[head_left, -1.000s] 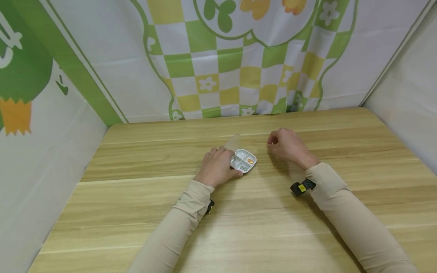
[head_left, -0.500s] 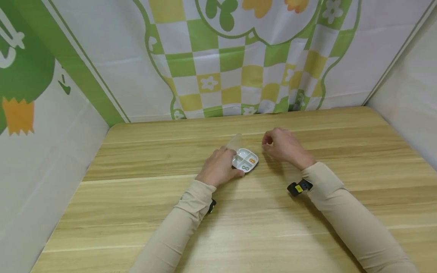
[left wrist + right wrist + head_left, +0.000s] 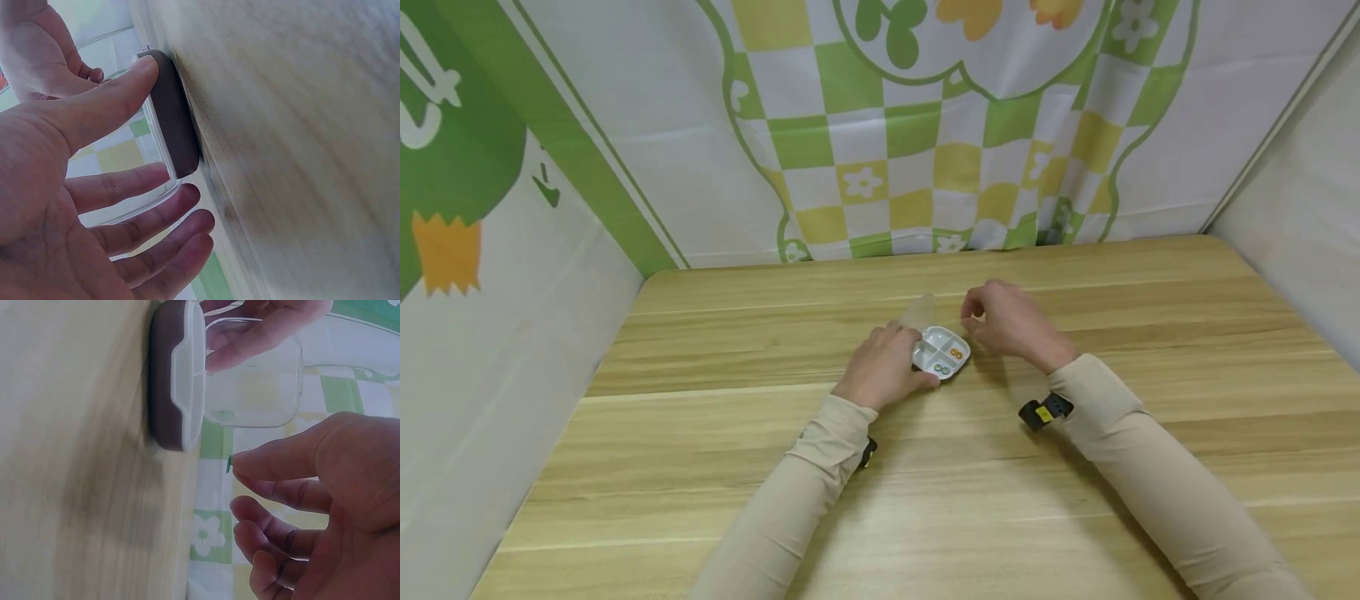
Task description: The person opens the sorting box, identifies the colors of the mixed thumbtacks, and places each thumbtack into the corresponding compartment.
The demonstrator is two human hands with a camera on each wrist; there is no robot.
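A small white pill box [image 3: 936, 336] with a dark outer base [image 3: 174, 115] stands on the table, divided into four-way compartments. Its clear lid [image 3: 920, 311] is raised at the far side. Two orange ring-like pieces [image 3: 957, 354] lie in the right compartment and two green-blue ones [image 3: 942, 369] in the near one. My left hand [image 3: 883, 367] grips the box's left side, thumb on the near edge, index finger at the far side. Just right of the box, my right hand [image 3: 1009, 325] pinches a tiny green piece [image 3: 229, 464] between thumb and index finger; its exact kind is unclear.
The wooden table [image 3: 700, 467] extends around both arms. A checked green, yellow and white curtain [image 3: 910, 158] hangs along its back edge. Pale cloth walls stand at the left [image 3: 565, 333] and right [image 3: 1292, 217]. Each wrist carries a black strap [image 3: 1045, 412].
My right hand has moved left, closer to the pill box, with its fingertips still pinched. The left hand keeps its hold on the box; the whole view has shifted slightly.
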